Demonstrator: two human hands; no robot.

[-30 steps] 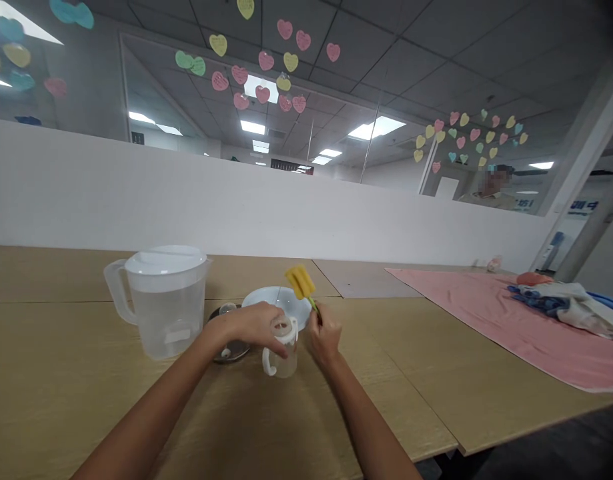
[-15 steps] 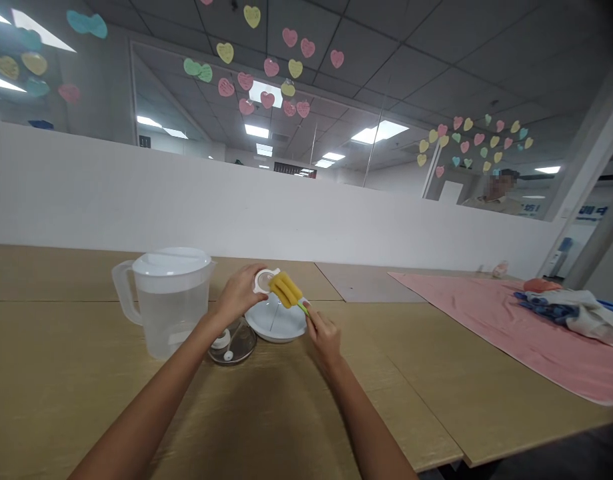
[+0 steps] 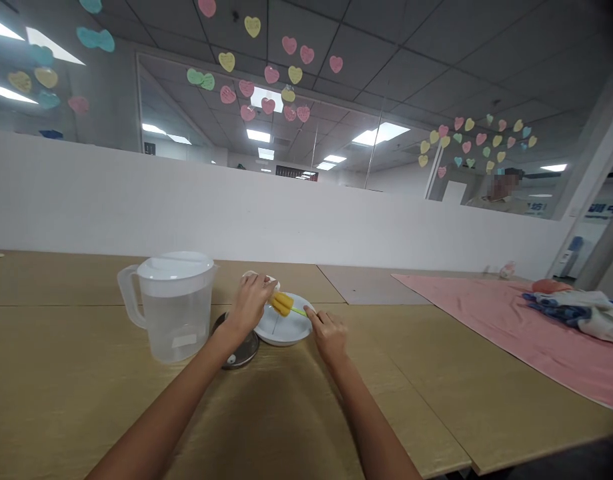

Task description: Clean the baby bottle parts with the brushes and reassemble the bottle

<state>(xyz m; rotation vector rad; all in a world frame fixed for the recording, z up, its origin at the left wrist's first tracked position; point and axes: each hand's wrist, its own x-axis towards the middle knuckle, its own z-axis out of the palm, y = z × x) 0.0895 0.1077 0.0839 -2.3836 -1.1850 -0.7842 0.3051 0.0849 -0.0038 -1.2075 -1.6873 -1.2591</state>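
1. The lidded pitcher (image 3: 177, 313) was left standing in place.
2. The white bowl (image 3: 291, 333) was overlapped by the yellow sponge brush (image 3: 282, 304).
3. The cup (image 3: 273, 283), upright a second earlier, was tipped near the bowl, gripped by the left hand (image 3: 253, 303).
4. The brush, clamped in the right hand (image 3: 331, 333), had been lowered against the cup.

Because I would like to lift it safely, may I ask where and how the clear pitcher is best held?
Most likely by the handle, coming from the person's left and closing around its outer bar. The pitcher stands upright with this loop facing left, while the dark tray lies near its right side.
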